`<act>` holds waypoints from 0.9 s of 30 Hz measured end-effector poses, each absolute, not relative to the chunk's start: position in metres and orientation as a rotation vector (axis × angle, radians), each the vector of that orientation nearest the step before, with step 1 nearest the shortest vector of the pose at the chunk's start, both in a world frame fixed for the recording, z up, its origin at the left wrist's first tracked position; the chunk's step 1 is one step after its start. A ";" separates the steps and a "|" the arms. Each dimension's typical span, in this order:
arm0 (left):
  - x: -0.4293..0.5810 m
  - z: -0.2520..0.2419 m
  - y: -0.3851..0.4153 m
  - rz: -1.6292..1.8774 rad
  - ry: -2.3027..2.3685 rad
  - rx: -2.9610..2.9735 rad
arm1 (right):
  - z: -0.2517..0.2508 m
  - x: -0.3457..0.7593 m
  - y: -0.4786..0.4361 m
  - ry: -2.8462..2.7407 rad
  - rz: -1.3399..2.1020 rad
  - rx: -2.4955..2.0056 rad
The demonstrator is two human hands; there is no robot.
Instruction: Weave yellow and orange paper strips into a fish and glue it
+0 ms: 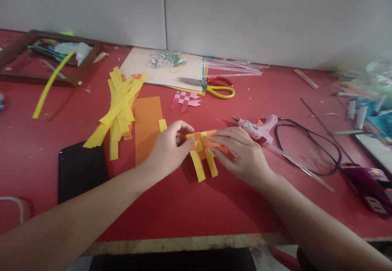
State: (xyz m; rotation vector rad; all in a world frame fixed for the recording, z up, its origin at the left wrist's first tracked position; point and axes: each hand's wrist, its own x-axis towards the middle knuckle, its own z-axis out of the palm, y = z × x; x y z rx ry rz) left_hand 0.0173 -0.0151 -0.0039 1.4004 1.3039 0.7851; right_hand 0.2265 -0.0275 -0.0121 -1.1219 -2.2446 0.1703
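Both hands hold a small weave of yellow and orange paper strips (pixel 200 155) just above the red table. My left hand (pixel 168 145) pinches its left edge between thumb and fingers. On the other side, the fingers of my right hand (pixel 241 152) close on the orange strip ends. Two yellow tails hang down from the weave toward me. Beyond it lies a woven pink and red paper fish (pixel 184 100). An orange paper sheet (pixel 149 111) is partly covered by my left hand. Left of that sheet is a pile of yellow strips (pixel 119 111) with some orange ones underneath.
A pink glue gun (pixel 259 130) with a black cord lies right of my right hand. Scissors (pixel 211 85) rest behind the fish, by pale paper sheets (pixel 134 66). A black flat object (pixel 81 171) sits left, a wooden frame (pixel 76 72) back left, and a purple case (pixel 364 185) right.
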 end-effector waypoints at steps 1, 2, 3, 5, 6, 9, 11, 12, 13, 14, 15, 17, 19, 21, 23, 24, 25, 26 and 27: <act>0.017 -0.004 -0.015 0.784 1.311 1.381 | -0.012 0.227 -0.027 -2.261 0.184 -1.134; 0.017 -0.004 -0.016 0.788 1.317 1.385 | -0.013 0.227 -0.027 -2.278 0.203 -1.148; 0.017 -0.003 -0.016 0.794 1.317 1.416 | -0.013 0.227 -0.026 -2.294 0.226 -1.158; 0.015 -0.001 -0.016 0.780 1.306 1.545 | -0.015 0.228 -0.024 -2.318 0.274 -1.154; 0.013 0.002 -0.016 0.759 1.312 1.635 | -0.016 0.229 -0.023 -2.323 0.294 -1.149; 0.007 0.011 -0.015 0.659 1.422 2.001 | -0.018 0.231 -0.020 -2.332 0.333 -1.141; 0.004 0.020 -0.017 0.540 1.481 2.293 | -0.019 0.232 -0.019 -2.345 0.352 -1.146; 0.004 0.024 -0.019 0.456 1.481 2.401 | -0.018 0.232 -0.019 -2.354 0.363 -1.145; 0.004 0.028 -0.022 0.352 1.474 2.462 | -0.018 0.232 -0.018 -2.364 0.375 -1.139; 0.005 0.031 -0.025 0.244 1.463 2.484 | -0.017 0.232 -0.018 -2.374 0.387 -1.131; 0.007 0.033 -0.030 0.158 1.452 2.486 | -0.017 0.232 -0.018 -2.386 0.398 -1.117; 0.012 0.032 -0.039 0.069 1.456 2.482 | -0.017 0.233 -0.018 -2.417 0.417 -1.077; 0.016 0.024 -0.048 0.092 1.431 2.544 | -0.018 0.234 -0.018 -2.454 0.429 -1.042; 0.018 0.013 -0.054 0.169 1.352 2.612 | -0.020 0.235 -0.018 -2.495 0.430 -1.031; 0.017 0.002 -0.058 0.207 1.295 2.636 | -0.022 0.235 -0.017 -2.521 0.422 -1.043; 0.016 -0.003 -0.059 0.212 1.280 2.641 | -0.023 0.236 -0.017 -2.528 0.419 -1.052; 0.016 -0.007 -0.059 0.215 1.271 2.647 | -0.023 0.236 -0.016 -2.530 0.416 -1.057; 0.015 -0.010 -0.059 0.223 1.262 2.657 | -0.024 0.235 -0.016 -2.531 0.415 -1.060; 0.014 -0.012 -0.059 0.245 1.252 2.673 | -0.024 0.235 -0.016 -2.534 0.415 -1.062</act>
